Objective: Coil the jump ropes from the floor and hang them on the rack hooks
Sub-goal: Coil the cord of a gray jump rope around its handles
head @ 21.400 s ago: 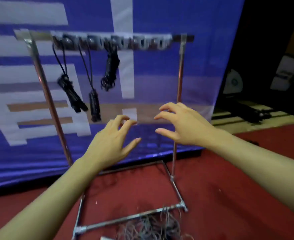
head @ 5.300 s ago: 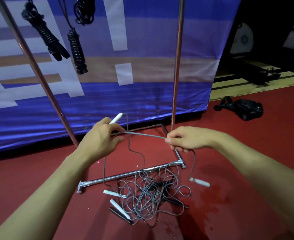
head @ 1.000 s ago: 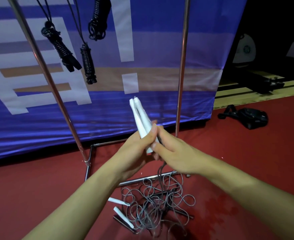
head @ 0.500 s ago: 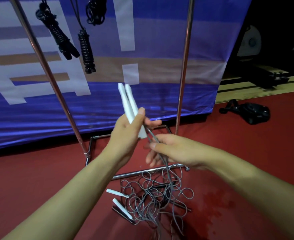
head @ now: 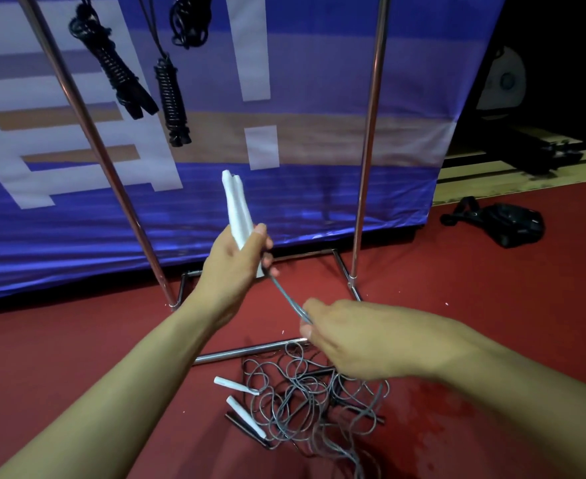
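My left hand grips the two white handles of a jump rope, held upright together. Its grey cord runs down to my right hand, which pinches both strands lower down. Below it a tangle of grey ropes lies on the red floor with two more white handles and a black handle. Three coiled black ropes hang from the rack at top left; the hooks are out of frame.
The rack's chrome uprights and base bar stand in front of a blue banner. A black bag lies on the red floor at the right. Wooden boards run behind it.
My right hand has slid down the cord away from the handles, pulling the strands taut. My left hand keeps the handles upright in about the same spot.
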`<control>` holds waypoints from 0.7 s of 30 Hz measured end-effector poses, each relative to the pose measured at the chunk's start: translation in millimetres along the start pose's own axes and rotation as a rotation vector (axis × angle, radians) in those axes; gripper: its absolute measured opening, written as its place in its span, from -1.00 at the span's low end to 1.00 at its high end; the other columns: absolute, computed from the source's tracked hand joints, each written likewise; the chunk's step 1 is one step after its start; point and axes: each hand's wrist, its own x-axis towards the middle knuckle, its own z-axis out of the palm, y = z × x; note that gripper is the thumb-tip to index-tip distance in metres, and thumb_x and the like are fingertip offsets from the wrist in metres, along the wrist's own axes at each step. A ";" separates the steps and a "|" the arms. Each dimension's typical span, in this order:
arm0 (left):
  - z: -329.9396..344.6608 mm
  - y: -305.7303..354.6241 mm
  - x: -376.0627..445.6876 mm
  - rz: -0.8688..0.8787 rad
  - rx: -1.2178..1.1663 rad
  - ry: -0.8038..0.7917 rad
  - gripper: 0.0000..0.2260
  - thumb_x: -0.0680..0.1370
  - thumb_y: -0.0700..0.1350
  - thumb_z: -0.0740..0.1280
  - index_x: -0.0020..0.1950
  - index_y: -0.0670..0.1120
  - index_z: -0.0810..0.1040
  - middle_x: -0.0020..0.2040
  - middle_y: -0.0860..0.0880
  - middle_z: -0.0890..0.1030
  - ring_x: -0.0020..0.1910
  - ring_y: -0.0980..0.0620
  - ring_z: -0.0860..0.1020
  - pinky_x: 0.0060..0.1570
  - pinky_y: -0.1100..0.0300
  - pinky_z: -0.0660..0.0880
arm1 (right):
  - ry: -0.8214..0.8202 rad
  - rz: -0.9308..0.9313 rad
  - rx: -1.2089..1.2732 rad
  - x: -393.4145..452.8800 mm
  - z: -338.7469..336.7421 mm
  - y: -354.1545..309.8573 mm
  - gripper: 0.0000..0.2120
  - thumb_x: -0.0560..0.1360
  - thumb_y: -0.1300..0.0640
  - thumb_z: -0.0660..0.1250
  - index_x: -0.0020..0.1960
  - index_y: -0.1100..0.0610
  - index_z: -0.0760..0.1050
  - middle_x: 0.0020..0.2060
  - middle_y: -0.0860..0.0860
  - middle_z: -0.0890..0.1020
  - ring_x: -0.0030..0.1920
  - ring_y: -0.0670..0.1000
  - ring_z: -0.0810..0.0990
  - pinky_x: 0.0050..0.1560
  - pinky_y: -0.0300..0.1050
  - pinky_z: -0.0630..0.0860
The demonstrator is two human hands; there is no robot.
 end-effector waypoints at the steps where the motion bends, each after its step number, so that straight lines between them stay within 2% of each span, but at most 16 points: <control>1: -0.1 -0.8 1.6 -0.025 -0.019 0.019 -0.81 0.73 -0.16 0.23 -0.08 -0.17 0.43 -0.24 -0.08 0.42 -0.41 0.08 0.40 -0.34 0.15 0.48 | 0.050 -0.015 0.005 -2.0 -1.8 -2.1 -0.80 0.74 0.02 0.03 0.11 0.16 0.25 -0.31 0.05 0.43 -0.38 0.03 0.39 -0.23 -0.02 0.25; 4: -1.3 -4.4 8.0 -0.083 -0.029 0.016 -0.81 0.73 -0.15 0.24 -0.06 -0.17 0.38 -0.27 -0.05 0.40 -0.44 0.11 0.32 -0.43 0.23 0.36 | 0.121 -0.060 -0.071 -9.3 -8.5 -12.0 -0.81 0.73 0.01 0.05 0.20 0.13 0.19 -0.32 0.03 0.40 -0.37 0.14 0.38 -0.24 0.01 0.25; 7: -2.0 -16.2 9.5 -0.051 0.324 -0.069 -0.78 0.71 -0.05 0.28 -0.03 -0.17 0.39 -0.38 -0.03 0.45 -0.51 0.07 0.40 -0.43 0.14 0.41 | 0.217 -0.003 -0.199 -15.6 -18.9 -10.0 -0.78 0.71 -0.08 0.07 0.20 0.05 0.30 -0.09 0.10 0.56 -0.14 0.27 0.54 -0.17 0.01 0.31; 9: 1.5 -18.6 7.0 -0.057 0.512 -0.133 -0.73 0.69 0.04 0.30 -0.06 -0.13 0.41 -0.40 -0.04 0.48 -0.52 0.02 0.44 -0.42 0.11 0.43 | 0.208 0.077 -0.285 -17.7 -29.9 -2.2 -0.74 0.68 -0.16 0.11 0.14 0.01 0.41 0.03 0.10 0.60 0.02 0.23 0.60 -0.13 -0.04 0.33; 11: 6.1 -16.2 5.6 -0.076 0.615 -0.140 -0.68 0.68 0.11 0.28 -0.07 -0.13 0.41 -0.38 -0.05 0.48 -0.53 0.02 0.43 -0.45 0.14 0.42 | 0.069 0.147 -0.263 -18.9 -38.3 10.2 -0.71 0.67 -0.20 0.15 -0.03 -0.02 0.47 -0.09 0.04 0.61 -0.04 0.11 0.60 -0.13 -0.12 0.35; 13: 7.5 -13.3 5.4 -0.105 0.607 -0.139 -0.64 0.68 0.14 0.27 -0.09 -0.14 0.42 -0.40 -0.04 0.46 -0.57 0.04 0.39 -0.49 0.17 0.41 | -0.086 0.161 -0.167 -20.7 -45.5 24.6 -0.64 0.65 -0.23 0.18 -0.17 -0.03 0.49 -0.29 -0.07 0.58 -0.26 -0.09 0.54 -0.19 -0.16 0.38; 14: 7.1 -12.7 4.9 -0.114 0.605 -0.164 -0.63 0.67 0.15 0.27 -0.10 -0.14 0.42 -0.41 -0.02 0.45 -0.56 0.05 0.37 -0.49 0.18 0.40 | -0.094 0.129 -0.126 -20.7 -48.0 33.1 -0.64 0.64 -0.25 0.20 -0.20 -0.06 0.50 -0.35 -0.07 0.57 -0.34 -0.15 0.50 -0.25 -0.22 0.36; 16: 6.5 -10.5 0.0 -0.119 0.649 -0.284 -0.59 0.65 0.21 0.26 -0.14 -0.12 0.44 -0.42 0.02 0.44 -0.52 0.07 0.35 -0.47 0.20 0.38 | 0.061 0.028 -0.077 -19.7 -54.1 48.4 -0.72 0.61 -0.22 0.28 -0.20 -0.11 0.50 -0.37 -0.08 0.56 -0.35 -0.15 0.49 -0.32 -0.31 0.32; 18: 6.8 -5.9 -7.7 -0.133 0.666 -0.457 -0.47 0.60 0.32 0.19 -0.15 -0.16 0.50 -0.39 0.03 0.44 -0.44 0.06 0.34 -0.41 0.21 0.35 | 0.303 -0.055 -0.067 -17.1 -62.0 58.1 -0.83 0.59 -0.14 0.34 -0.11 -0.12 0.60 -0.32 -0.15 0.57 -0.27 -0.16 0.53 -0.23 -0.36 0.35; 20: 9.5 -0.6 -14.8 -0.159 0.626 -0.614 -0.40 0.53 0.35 0.16 0.00 -0.19 0.61 -0.29 -0.03 0.44 -0.36 0.04 0.34 -0.38 0.22 0.34 | 0.466 -0.116 -0.085 -12.5 -65.6 67.2 -0.78 0.56 -0.17 0.34 -0.05 -0.06 0.64 -0.25 -0.15 0.57 -0.20 -0.13 0.54 -0.14 -0.30 0.39; 21: 11.5 1.9 -18.0 -0.178 0.578 -0.660 -0.41 0.52 0.34 0.17 0.06 -0.15 0.65 -0.27 -0.03 0.43 -0.35 0.05 0.34 -0.37 0.22 0.35 | 0.506 -0.121 -0.084 -10.0 -65.5 72.5 -0.73 0.54 -0.23 0.31 -0.06 -0.05 0.63 -0.23 -0.15 0.56 -0.18 -0.13 0.53 -0.11 -0.19 0.44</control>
